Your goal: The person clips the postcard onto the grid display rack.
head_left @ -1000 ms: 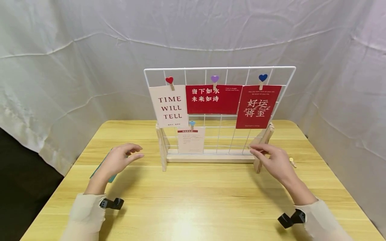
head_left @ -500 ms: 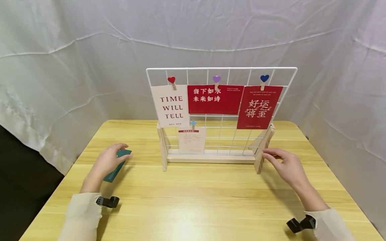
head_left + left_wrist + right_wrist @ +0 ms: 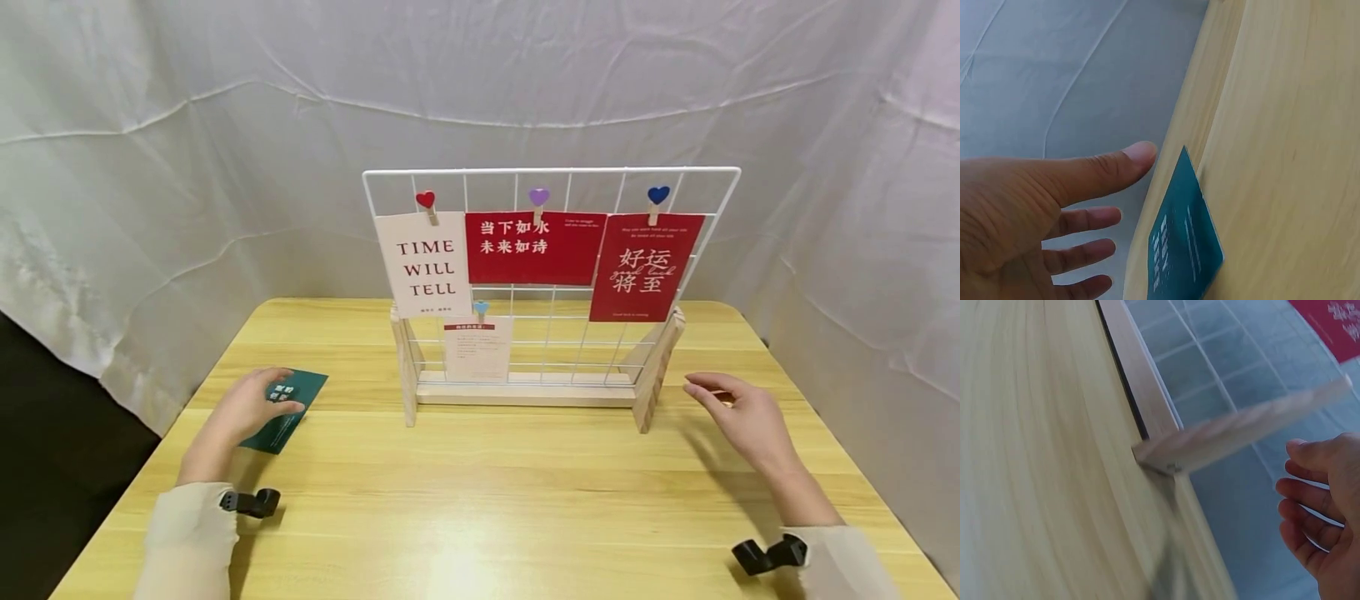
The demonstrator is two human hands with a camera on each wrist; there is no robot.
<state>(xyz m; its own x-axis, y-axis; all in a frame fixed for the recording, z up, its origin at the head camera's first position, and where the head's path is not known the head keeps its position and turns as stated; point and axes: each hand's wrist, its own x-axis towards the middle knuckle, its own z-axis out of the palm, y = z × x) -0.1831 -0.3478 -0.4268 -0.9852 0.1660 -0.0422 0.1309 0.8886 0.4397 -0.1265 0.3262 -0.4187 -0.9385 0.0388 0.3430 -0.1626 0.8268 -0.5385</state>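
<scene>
My left hand (image 3: 238,412) hovers over a dark green card (image 3: 309,387) with white lettering, which lies at the left of the table. In the left wrist view its thumb and fingers are spread, apart from the card (image 3: 1185,237). Right of the stand's wooden leg (image 3: 660,371), my right hand (image 3: 750,421) hangs above the table with loosely bent fingers, holding nothing visible. A bit of yellow shows between its thumb and finger; the small clip seen there earlier is mostly hidden. In the right wrist view the hand (image 3: 1325,500) is beside the wooden leg (image 3: 1210,440).
A white wire grid (image 3: 551,171) on a wooden base (image 3: 525,396) stands at the back centre. Heart-topped clips hold several cards on it, among them a white card (image 3: 427,262) and a red card (image 3: 647,268). Pale cloth (image 3: 480,75) hangs behind the table (image 3: 465,483).
The left hand has moved left and down over the green card, uncovering its printed face. The right hand has moved right, from in front of the stand's leg to over the clip.
</scene>
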